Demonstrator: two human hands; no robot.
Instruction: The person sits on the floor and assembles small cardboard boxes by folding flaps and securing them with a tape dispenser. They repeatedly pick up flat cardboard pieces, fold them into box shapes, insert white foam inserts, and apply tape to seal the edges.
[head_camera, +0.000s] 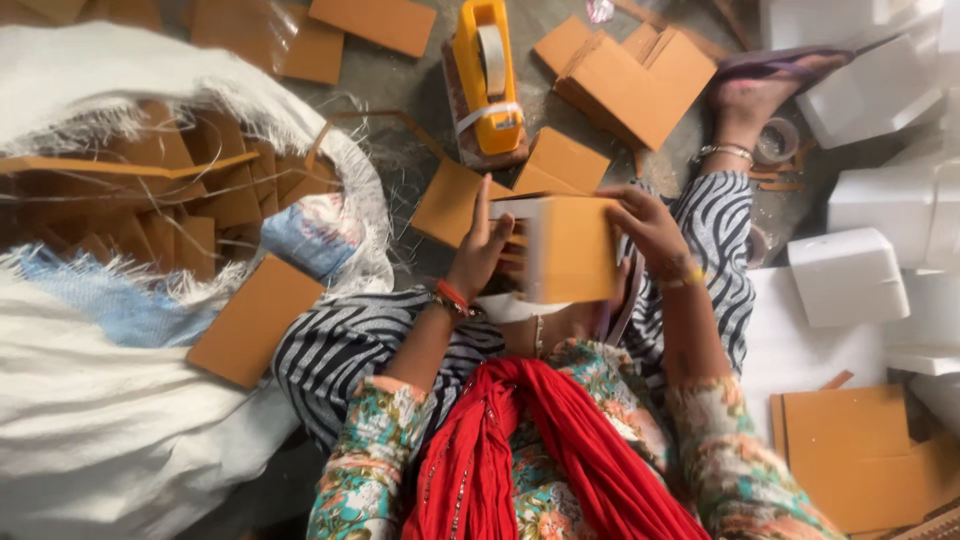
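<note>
Left hand (482, 252), right hand (645, 225) grip cardboard box (568, 250).

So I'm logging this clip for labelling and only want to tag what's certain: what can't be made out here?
Head view only:
- Inside of the cardboard box: faces away, behind its own brown wall.
- Left hand fingertips: tucked behind the box.
- White piece under the box: mostly covered by it, kind unclear.
- Sack contents: deeper card pieces lost under frayed fabric.
- Tape dispenser: tape end too small.

1 yellow tape dispenser (487, 80), 1 white sack (90, 400), 1 red scarf (520, 450), approx 5 white foam blocks (848, 277).
</note>
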